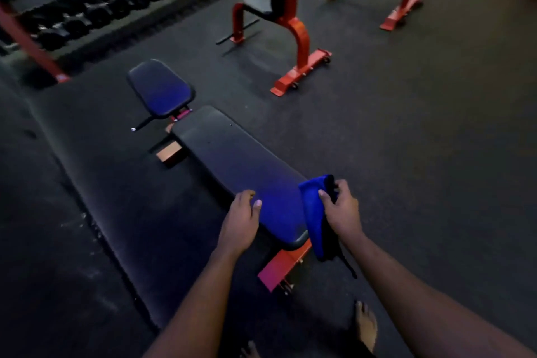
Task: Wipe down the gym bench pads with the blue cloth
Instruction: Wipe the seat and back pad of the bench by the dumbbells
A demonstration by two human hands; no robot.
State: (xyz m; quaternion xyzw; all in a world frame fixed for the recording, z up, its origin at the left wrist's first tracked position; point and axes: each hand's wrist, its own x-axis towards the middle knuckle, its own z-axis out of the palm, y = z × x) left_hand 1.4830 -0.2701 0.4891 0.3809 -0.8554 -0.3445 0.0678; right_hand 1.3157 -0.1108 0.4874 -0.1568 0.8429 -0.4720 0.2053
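1. Bare feet (366,325) stand on the floor (421,139) at the bottom edge, with both forearms reaching forward above them.
2. That floor is dark rubber matting, speckled and scuffed. A seam runs diagonally along the left, with pale marks beside it.
3. The room is a dim gym. A rack (87,0) of dark dumbbells on red uprights fills the far left. Two red-framed benches (287,9) with black pads stand far centre and far right, well apart from the near bench.
4. The long pad (241,166) lies flat. Its long axis runs from the near right, at the hands, away to the far left.
5. Beyond its far end, across a small gap, sits the seat pad (161,88) in line with it. Its wider end is nearest the long pad and its narrow end points at the rack.
6. A red frame foot (283,267) shows under the near end.
7. The left hand (241,218) rests on the long pad's near left edge, fingers loosely bent, holding nothing.
8. The right hand (341,209) is clenched around the cloth (313,212) near its top, at the pad's near right corner.
9. The cloth is folded and hangs lengthwise, top edge up and lower end down beside the frame foot. Whether it touches the pad cannot be told.
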